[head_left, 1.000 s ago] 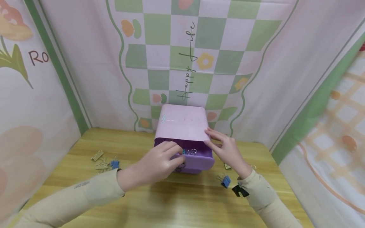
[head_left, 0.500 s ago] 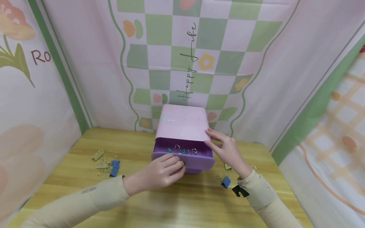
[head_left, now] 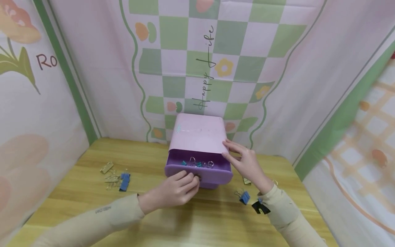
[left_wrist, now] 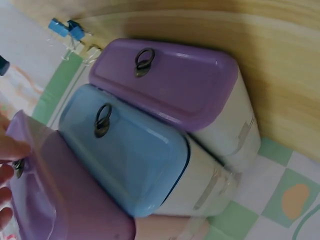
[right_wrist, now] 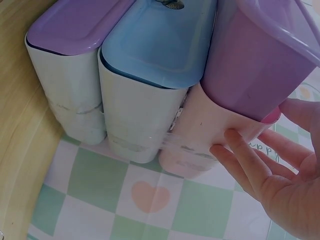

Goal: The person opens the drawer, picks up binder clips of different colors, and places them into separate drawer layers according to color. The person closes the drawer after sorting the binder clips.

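My left hand [head_left: 176, 190] pinches the ring pull [left_wrist: 19, 168] before the pink casing [head_left: 199, 135]; my right hand [head_left: 248, 165], fingers apart, touches its side. Drawer [head_left: 216, 175]: likely light, stiff, best ring-held.

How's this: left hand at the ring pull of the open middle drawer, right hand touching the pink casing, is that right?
Not quite: the open drawer is the top one; the left wrist view shows the blue middle drawer shut beneath it. The left hand is at the ring pull and the right hand touches the pink casing.
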A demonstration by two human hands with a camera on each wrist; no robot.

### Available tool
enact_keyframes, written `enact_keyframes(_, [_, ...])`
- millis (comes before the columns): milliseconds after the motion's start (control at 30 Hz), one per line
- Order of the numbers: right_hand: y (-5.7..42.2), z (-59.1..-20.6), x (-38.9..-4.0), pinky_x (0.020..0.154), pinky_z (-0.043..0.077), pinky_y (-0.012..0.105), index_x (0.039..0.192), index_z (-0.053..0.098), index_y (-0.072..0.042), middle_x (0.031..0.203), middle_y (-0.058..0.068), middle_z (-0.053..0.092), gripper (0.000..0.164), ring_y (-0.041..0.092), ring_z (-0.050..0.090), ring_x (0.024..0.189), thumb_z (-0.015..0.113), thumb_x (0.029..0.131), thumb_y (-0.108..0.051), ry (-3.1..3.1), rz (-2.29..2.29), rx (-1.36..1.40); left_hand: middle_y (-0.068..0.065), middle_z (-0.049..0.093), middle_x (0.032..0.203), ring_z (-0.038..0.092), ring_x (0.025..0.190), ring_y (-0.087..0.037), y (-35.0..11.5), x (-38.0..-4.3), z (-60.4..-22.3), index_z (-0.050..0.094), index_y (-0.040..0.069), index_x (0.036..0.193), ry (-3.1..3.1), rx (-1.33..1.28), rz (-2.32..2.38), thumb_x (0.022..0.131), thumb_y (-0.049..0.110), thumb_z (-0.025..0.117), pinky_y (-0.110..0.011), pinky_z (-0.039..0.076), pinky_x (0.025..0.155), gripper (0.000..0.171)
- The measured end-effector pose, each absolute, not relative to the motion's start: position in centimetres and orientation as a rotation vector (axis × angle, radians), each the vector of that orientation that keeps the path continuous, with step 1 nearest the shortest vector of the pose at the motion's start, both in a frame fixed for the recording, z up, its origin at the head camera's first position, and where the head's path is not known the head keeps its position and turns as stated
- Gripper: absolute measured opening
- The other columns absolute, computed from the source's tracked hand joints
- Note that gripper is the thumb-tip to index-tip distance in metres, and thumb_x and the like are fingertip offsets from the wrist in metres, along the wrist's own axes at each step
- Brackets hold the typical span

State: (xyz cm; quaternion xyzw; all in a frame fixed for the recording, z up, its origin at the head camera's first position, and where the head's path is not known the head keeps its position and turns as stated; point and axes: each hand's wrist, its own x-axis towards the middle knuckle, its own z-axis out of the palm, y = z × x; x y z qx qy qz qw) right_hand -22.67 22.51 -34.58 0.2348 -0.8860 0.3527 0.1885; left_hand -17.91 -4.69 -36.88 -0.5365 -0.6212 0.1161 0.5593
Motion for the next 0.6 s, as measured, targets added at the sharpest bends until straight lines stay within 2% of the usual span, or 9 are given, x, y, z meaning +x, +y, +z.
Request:
enact_keyframes(267, [22.5,-34.6,-22.6,0.077,0.057,0.027,0.127,0.059,-0.004,0.137,0.014,0.053,0.043,0.032,0.062,0.112,0.066,0.09,-0.024,-2.504,0.988,0.652,0.0,0.068,0.088,0.059,0.08,-0.012,-4.3,-18.9,-39.0,0.074,0.016,0.082,-1.45,-1.229,0.255,0.097,0.004,0.039,-0.022,0.052,0.07,0.039])
enact_keyframes(433, [22.5,-34.7,-22.6,0.077,0.057,0.026,0.127,0.059,-0.004,0.138,0.014,0.052,0.043,0.032,0.062,0.112,0.066,0.09,-0.024,-2.506,0.994,0.653,-0.004,0.067,0.093,0.059,0.083,-0.016,-4.0,-19.7,-41.0,0.072,0.012,0.088,-1.492,-1.195,0.253,0.096,0.01,0.042,-0.026,0.052,0.072,0.031])
enact_keyframes(600, [22.6,-34.7,-22.7,0.077,0.057,0.026,0.127,0.059,-0.004,0.138,0.014,0.052,0.042,0.031,0.062,0.112,0.066,0.09,-0.023,-2.501,1.003,0.656,-0.004,0.065,0.098,0.057,0.087,-0.018,-3.9,-19.7,-41.2,0.07,0.013,0.092,-1.562,-1.155,0.282,0.096,0.013,0.043,-0.028,0.05,0.074,0.028])
